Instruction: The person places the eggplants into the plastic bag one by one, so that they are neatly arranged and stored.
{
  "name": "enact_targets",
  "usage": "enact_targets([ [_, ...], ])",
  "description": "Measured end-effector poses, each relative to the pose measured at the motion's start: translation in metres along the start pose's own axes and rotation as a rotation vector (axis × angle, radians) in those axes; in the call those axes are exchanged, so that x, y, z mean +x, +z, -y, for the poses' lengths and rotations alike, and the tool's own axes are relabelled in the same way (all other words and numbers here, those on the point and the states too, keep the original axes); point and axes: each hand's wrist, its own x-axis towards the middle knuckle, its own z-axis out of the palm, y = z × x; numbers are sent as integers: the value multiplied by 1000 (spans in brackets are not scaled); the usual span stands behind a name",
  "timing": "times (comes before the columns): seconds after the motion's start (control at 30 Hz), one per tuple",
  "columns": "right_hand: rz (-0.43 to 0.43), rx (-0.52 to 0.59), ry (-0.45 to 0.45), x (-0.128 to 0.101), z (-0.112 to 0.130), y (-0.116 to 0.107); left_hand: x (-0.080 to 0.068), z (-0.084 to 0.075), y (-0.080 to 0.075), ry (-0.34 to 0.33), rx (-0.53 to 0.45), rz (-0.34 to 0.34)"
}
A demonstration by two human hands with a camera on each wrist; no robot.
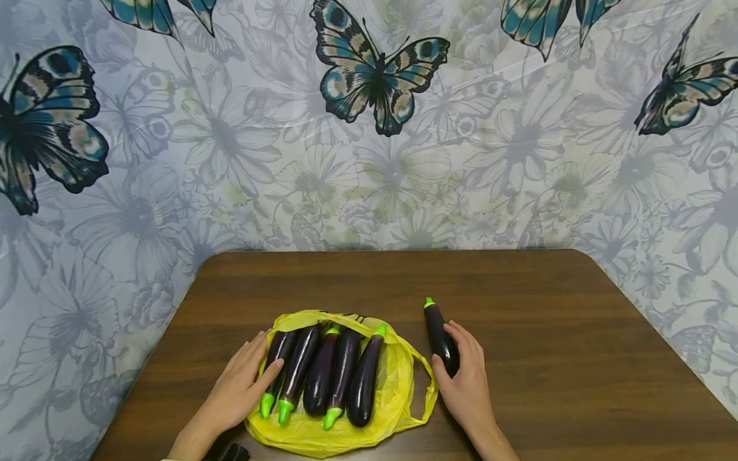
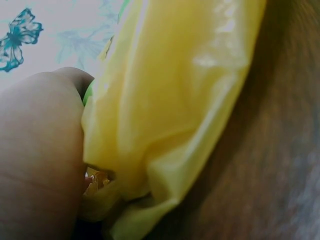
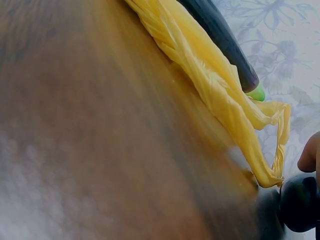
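A yellow plastic bag (image 1: 403, 378) lies on the table with several dark purple, green-tipped eggplants (image 1: 363, 384) side by side in its opening. My left hand (image 1: 239, 378) rests along the bag's left edge, fingers extended and thumb over the leftmost eggplant (image 1: 278, 355). Yellow plastic (image 2: 175, 85) fills much of the left wrist view, right beside that hand. To the right of the bag, my right hand (image 1: 466, 378) grips a single eggplant (image 1: 436, 330) between thumb and fingers, its green tip pointing away. The rounded end of this eggplant (image 3: 299, 202) shows in the right wrist view.
The brown wooden table (image 1: 576, 358) has rounded far corners. Behind it hangs a pale floral backdrop (image 1: 369, 186) with blue butterflies. A looped bag handle (image 1: 429, 400) reaches out close to my right hand. A small black object (image 1: 235, 452) shows at the bottom edge.
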Motion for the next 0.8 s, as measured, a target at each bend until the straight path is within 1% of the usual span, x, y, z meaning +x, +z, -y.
enact_targets([
  [0.5, 58, -66, 69, -1, -1, -2, -1, -1, -1, -22, -12, 16],
  [0.8, 73, -99, 86, -1, -1, -3, 0, -2, -2, -31, -25, 29],
])
